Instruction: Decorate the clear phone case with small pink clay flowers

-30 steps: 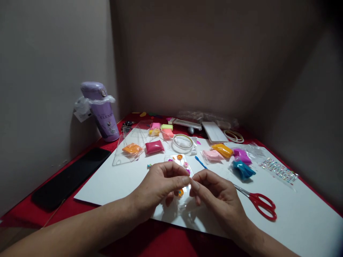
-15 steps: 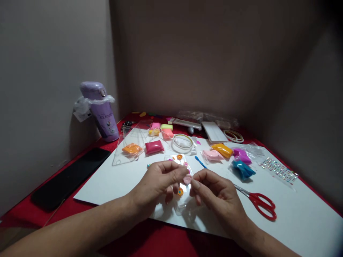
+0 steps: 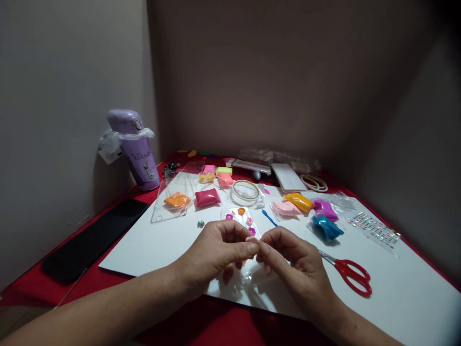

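Between the fingertips of both hands is a small pale pink piece of clay [image 3: 252, 239], mostly covered by the thumbs. My left hand [image 3: 223, 247] pinches it from the left, and my right hand [image 3: 288, 252] pinches its right edge. Just beyond and below the hands lies a clear phone case [image 3: 238, 212], partly hidden, with small orange, pink and magenta clay flowers on it. A blue modelling tool [image 3: 269, 217] rests behind my right hand. Red-handled scissors [image 3: 347, 274] lie to its right, their blades partly behind the hand.
Bagged clay packets, such as red [image 3: 207, 197], orange [image 3: 177, 200], pale pink [image 3: 285, 209] and teal [image 3: 327, 228], surround a tape roll [image 3: 245, 192] on the white board [image 3: 144, 250]. A gem sticker sheet [image 3: 374, 228] lies right; a phone [image 3: 95, 240] and purple bottle [image 3: 139, 154] stand left.
My left thumb and fingers have moved right and closed over the pink clay, which now shows less. A small teal clay bit left of the hands is more visible.
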A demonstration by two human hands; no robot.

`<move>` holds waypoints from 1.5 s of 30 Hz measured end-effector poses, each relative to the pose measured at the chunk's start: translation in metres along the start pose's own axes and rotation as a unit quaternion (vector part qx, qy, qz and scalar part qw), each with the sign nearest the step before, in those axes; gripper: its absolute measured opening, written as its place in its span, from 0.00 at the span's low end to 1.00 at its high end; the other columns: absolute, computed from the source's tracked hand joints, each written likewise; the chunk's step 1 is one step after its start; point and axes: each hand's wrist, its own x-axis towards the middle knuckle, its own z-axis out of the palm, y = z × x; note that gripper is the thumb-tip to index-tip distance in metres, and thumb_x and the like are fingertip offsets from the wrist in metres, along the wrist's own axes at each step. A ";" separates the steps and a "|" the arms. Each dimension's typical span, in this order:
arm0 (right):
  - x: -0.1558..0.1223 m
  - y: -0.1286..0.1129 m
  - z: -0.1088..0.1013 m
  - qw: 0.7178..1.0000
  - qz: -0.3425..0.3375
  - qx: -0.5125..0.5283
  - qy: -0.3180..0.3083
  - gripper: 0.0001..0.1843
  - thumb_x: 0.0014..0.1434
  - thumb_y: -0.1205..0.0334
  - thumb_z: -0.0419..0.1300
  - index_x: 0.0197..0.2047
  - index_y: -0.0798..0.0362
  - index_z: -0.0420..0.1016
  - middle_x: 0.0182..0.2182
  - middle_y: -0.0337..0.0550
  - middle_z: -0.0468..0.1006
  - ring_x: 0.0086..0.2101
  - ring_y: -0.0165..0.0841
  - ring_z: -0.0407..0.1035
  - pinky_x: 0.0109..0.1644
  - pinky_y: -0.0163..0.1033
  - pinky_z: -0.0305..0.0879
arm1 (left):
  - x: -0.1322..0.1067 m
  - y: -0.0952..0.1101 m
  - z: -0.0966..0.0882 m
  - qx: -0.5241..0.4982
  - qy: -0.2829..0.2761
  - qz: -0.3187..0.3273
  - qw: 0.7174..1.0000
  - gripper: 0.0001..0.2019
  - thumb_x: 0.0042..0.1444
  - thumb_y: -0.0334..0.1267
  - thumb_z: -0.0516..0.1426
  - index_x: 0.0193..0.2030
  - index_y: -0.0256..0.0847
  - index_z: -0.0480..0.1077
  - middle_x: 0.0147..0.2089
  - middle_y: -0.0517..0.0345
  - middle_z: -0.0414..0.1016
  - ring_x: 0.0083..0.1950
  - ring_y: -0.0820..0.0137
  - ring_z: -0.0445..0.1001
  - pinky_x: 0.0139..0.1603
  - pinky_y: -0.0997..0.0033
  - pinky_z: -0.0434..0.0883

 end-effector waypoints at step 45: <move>-0.007 0.007 0.001 0.930 -0.299 -0.213 0.031 0.25 0.60 0.76 0.54 0.60 0.52 0.64 0.29 0.44 0.76 0.26 0.33 0.68 0.27 0.37 0.62 | 0.007 -0.007 -0.002 -0.080 -0.015 -0.002 0.997 0.09 0.54 0.38 0.61 0.33 0.34 0.69 0.26 0.60 0.68 0.19 0.81 0.60 0.12 0.86 0.57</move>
